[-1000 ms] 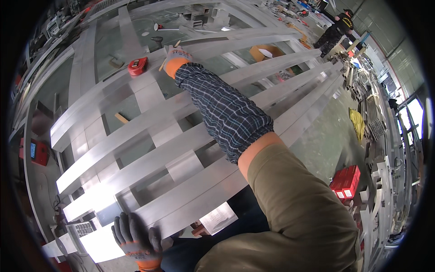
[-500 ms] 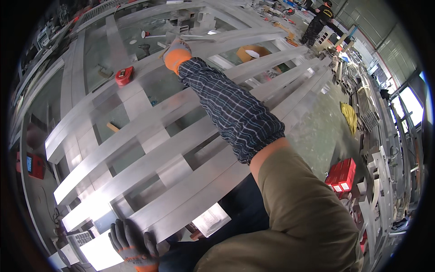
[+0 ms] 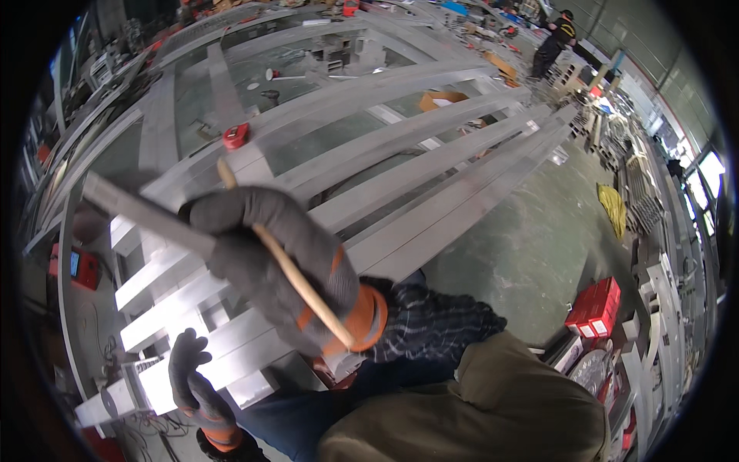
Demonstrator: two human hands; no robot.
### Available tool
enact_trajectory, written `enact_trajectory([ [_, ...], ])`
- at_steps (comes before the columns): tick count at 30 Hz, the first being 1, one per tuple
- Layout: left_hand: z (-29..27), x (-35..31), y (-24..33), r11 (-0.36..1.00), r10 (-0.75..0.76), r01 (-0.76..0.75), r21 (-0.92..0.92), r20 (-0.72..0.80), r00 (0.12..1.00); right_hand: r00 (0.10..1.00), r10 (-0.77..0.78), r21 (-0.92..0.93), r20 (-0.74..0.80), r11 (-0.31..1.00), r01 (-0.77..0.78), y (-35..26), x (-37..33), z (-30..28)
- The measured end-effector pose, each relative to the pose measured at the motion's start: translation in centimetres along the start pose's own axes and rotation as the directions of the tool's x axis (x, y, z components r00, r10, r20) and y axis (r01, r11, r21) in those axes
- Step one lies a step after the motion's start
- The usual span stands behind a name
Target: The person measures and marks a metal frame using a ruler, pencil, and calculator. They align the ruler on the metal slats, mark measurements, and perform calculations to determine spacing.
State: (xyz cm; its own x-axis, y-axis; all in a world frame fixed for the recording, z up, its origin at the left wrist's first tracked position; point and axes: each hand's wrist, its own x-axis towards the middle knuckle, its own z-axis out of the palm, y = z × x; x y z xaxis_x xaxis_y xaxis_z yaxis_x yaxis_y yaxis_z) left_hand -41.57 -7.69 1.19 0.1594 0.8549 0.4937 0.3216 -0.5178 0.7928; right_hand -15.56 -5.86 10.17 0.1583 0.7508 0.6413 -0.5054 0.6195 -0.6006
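Note:
My right hand [image 3: 269, 254], in a grey glove with an orange cuff, is raised over the frame and closed. A flat grey metal bar [image 3: 142, 212] juts from its fingers toward the left. A thin wooden stick [image 3: 304, 289] also passes through this grip, slanting back past the wrist; whether bar and stick are joined I cannot tell. My left hand [image 3: 196, 385], also gloved, has its fingers slightly bent and apart, with nothing in them, beside the near ends of the silver beams. The metal frame [image 3: 431, 208] of long curved beams and crosspieces lies beneath both hands.
A red tape measure [image 3: 236, 136] lies on the frame. Beyond it is a dark power drill [image 3: 270, 95]. A red box [image 3: 594, 308] stands at right, near stacked metal profiles [image 3: 645, 204] and a yellow cloth [image 3: 612, 209]. Another person [image 3: 556, 45] stands far off.
My right hand has come back from the far side of the frame with the bar and stick. The left hand has lifted off the beam end and turned. The view has shifted slightly.

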Motion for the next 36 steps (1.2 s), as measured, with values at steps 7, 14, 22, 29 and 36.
enact_trajectory([
  [7,0.2,-1.3,5.0,0.563,-0.278,0.024,-0.826,-0.162,0.947,0.980,0.177,0.546,0.091,0.814,-0.198,3.8,-10.5,8.9],
  [14,-4.0,-6.7,6.5,0.695,-0.413,0.060,-0.716,-0.329,0.849,0.876,0.424,0.397,0.230,0.781,-0.482,6.4,-16.2,11.9],
  [22,-18.1,-9.2,-3.3,0.754,0.119,0.187,0.630,-0.410,0.904,0.930,0.341,-0.512,0.135,0.828,-0.229,5.6,-14.0,0.7],
  [29,-23.4,-5.3,-11.9,0.780,-0.580,0.625,-0.016,-0.393,0.714,0.713,0.638,-0.942,0.293,0.062,0.331,1.8,-8.7,-9.0],
  [36,-22.2,-4.3,-16.1,0.734,-0.619,0.656,0.175,-0.227,0.752,0.514,0.845,-0.964,0.149,0.008,0.266,2.0,-8.1,-11.5],
])
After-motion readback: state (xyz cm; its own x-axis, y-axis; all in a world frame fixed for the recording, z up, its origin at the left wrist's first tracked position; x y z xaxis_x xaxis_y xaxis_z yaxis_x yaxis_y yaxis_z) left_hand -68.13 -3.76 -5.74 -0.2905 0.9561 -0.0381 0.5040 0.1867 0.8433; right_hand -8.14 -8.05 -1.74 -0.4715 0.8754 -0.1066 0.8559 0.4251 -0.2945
